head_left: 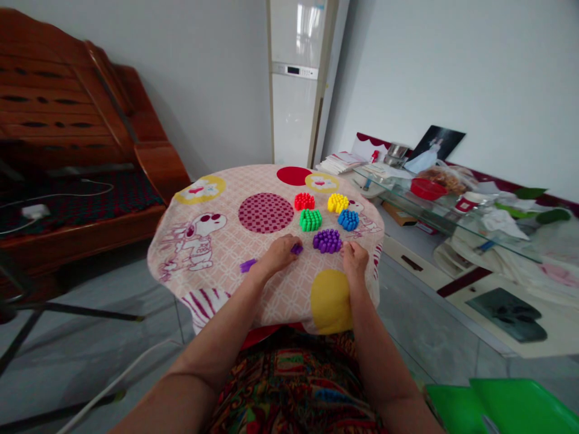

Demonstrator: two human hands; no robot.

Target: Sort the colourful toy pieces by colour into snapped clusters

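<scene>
My left hand is closed, with small purple plastic pieces at its fingertips. To its left a few more purple pieces lie on the cloth. My right hand is pinched at the right edge of a tight purple cluster of small upright pieces; what its fingers hold, if anything, is hidden. Beyond the purple cluster stand similar clusters: green, red, yellow and blue.
A patterned cloth covers the small round table. To the left is a wooden bench. At the right a glass-topped cabinet carries papers, a red bowl and bags. A green plastic object is low at the right.
</scene>
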